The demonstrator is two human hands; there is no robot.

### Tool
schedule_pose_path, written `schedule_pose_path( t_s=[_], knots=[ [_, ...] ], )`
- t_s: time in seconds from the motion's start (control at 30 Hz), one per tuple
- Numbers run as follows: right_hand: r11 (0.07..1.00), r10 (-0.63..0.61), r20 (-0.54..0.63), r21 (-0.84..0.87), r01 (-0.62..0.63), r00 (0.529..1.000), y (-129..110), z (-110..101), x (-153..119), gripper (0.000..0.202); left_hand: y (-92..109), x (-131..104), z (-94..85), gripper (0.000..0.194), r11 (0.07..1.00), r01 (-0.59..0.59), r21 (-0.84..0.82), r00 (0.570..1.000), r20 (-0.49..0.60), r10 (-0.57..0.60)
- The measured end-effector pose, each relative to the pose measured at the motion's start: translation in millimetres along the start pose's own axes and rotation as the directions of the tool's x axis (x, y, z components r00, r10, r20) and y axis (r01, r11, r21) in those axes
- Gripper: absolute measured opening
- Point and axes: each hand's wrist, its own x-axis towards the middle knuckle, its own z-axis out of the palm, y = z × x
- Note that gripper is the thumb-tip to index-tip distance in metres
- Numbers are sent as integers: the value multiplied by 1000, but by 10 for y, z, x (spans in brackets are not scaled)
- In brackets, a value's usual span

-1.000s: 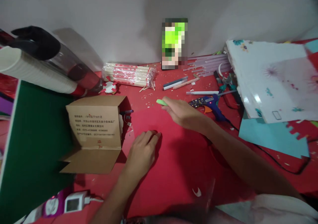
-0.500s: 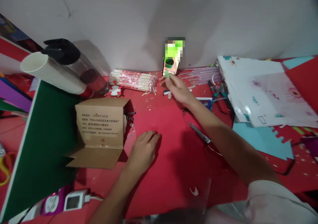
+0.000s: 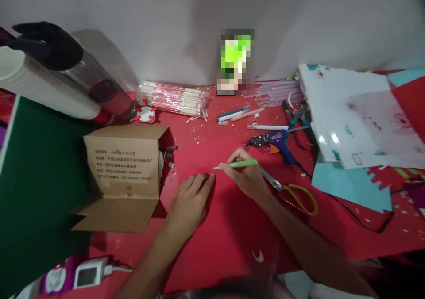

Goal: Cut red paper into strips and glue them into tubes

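We grasp the green pen (image 3: 244,163) in the right hand (image 3: 247,177), tip at the red sheet (image 3: 212,250). Our left hand (image 3: 189,201) rests on that sheet, fingers released. We discern no pen line; work appears barely begun.

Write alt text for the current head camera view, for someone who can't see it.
A right hand holds a green pen over red paper; the left hand rests on the sheet. Scissors and a glue gun lie to the right, a cardboard box to the left.
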Motion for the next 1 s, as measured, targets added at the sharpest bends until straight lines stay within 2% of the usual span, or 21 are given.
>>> schedule_pose_path(
  t_s=[0.1,0.33,0.47,0.67,1.0],
  knots=[
    [998,-28,49,-52,31,998,51,-24,-58,14,7,4,-11,63,1000,-2,17,1000,9,1],
    [975,-110,115,-180,130,987,92,-74,-55,11,22,7,-11,67,1000,0,22,1000,-20,0],
    [983,-46,88,-175,61,995,131,-71,-59,1,23,13,-14,70,1000,5,16,1000,-24,-5],
    [983,-27,90,-181,43,996,119,-87,-52,11,9,24,-34,68,1000,-7,10,999,-32,8],
    [980,-4,131,-196,30,991,107,-97,-29,11,11,27,-45,66,1000,-12,-13,999,-36,12]
  ],
)
